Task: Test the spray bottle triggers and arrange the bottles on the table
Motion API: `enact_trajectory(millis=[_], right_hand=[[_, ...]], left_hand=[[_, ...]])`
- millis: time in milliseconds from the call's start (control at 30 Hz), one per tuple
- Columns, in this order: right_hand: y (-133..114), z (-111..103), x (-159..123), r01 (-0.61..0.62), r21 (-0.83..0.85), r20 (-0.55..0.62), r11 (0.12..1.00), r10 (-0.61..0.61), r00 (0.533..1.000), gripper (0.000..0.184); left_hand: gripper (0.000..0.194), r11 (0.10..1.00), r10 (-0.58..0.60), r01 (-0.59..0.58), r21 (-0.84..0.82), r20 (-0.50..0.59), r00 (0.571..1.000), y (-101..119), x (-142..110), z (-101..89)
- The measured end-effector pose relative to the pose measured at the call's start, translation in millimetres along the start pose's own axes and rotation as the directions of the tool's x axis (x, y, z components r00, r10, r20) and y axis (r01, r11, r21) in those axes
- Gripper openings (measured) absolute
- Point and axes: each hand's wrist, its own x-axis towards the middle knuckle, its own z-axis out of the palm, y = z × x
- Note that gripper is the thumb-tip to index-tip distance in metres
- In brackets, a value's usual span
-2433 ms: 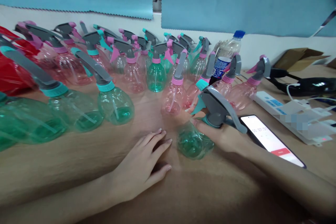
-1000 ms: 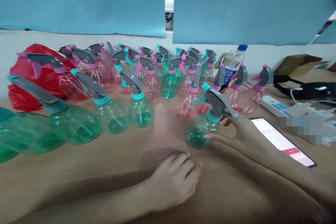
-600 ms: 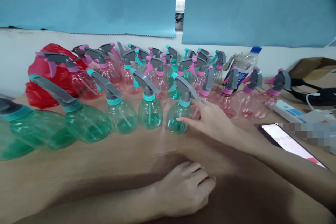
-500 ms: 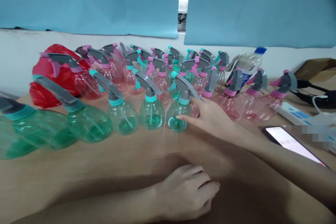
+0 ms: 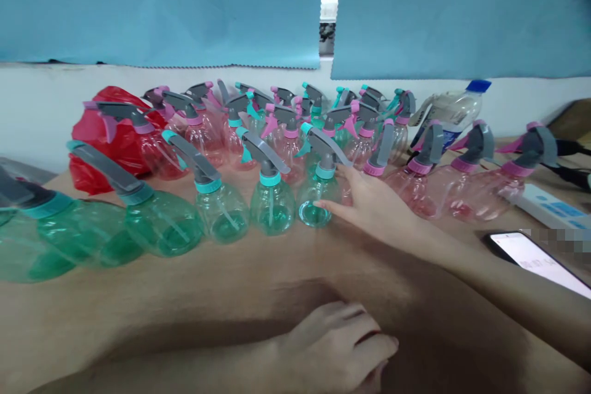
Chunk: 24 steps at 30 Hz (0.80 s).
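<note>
At mid-frame, my right grip [image 5: 372, 198] holds a green bottle [image 5: 313, 189], maybe steadying it; below, my left grip [image 5: 339, 345] curls closed.

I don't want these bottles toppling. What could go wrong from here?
The right hand has its thumb against a green spray bottle; a sideways nudge could push it into the neighbouring green bottle.
The pink spray bottles stand close behind that hand, so a careless withdrawal might bump one.
The right forearm passes beside the phone in the view and might brush it, though the gap is hard to judge.
</note>
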Motion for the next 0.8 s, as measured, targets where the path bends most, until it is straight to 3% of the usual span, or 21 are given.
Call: enact_trajectory(millis=[100,200,300,367,500,633,800], right_hand=[[1.7,-10.1,-16.5,0.005,0.003,-0.065,1.0,-0.005,0.998,0.062],[9.4,-25.6,-36.5,-0.029,0.036,-0.089,0.999,0.032,0.995,0.035],[25.9,-35.2,-50.4,-0.081,0.0,-0.188,0.997,0.08,0.979,0.026],[38.7,-35.4,-53.2,-0.117,-0.05,-0.248,0.992,0.101,0.963,0.03],[51.6,-27.3,-44.1,-0.138,-0.004,-0.232,0.99,0.133,0.963,0.05],[42.1,-17.7,-27.1,-0.192,0.059,-0.226,0.98,0.2,0.953,0.063],[30.2,-8.4,-13.1,-0.294,-0.067,-0.182,0.953,0.279,0.943,0.061]], left_hand=[[0.02,0.999,-0.043,0.042,-0.021,-0.005,0.999,1.3,-1.0,-1.6],[0.021,0.996,-0.076,0.076,-0.045,-0.016,0.997,3.1,-1.4,-4.2],[0.022,0.994,-0.089,0.088,-0.062,-0.015,0.996,4.2,-0.9,-6.3],[0.022,0.993,-0.098,0.096,-0.074,-0.026,0.995,4.5,-0.4,-7.2],[0.021,0.991,-0.097,0.091,-0.095,-0.065,0.993,3.1,0.3,-8.1],[0.02,0.98,-0.13,0.121,-0.157,-0.047,0.99,0.9,1.8,-8.6],[0.019,0.936,-0.261,0.241,-0.256,-0.044,0.964,-0.9,4.2,-10.4]])
